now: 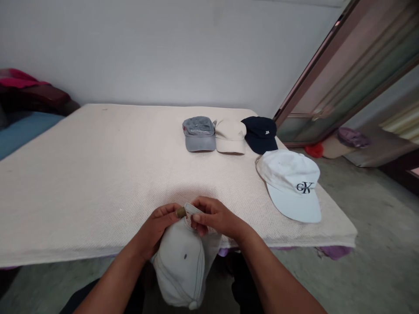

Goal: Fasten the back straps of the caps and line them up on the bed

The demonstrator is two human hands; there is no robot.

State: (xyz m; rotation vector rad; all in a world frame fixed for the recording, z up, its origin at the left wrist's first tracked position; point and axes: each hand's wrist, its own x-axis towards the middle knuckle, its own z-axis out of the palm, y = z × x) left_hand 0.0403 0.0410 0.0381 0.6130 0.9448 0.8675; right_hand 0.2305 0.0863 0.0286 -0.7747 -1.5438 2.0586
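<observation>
A pale grey-white baseball cap [180, 261] hangs between my hands at the near edge of the bed, its crown downward and its back strap [193, 209] uppermost. My left hand [163, 220] pinches the strap end beside a small brass-coloured buckle [180, 212]. On the other side, my right hand [211, 216] grips the strap between thumb and fingers. The cap's brim is mostly hidden behind the crown and my hands.
On the cream-covered bed [81, 187] lie a grey cap [199, 134], a beige cap [231, 136], a navy cap [261, 134] and a larger white cap [291, 185] with black letters. A wall stands behind; a glazed door [327, 87] is at right.
</observation>
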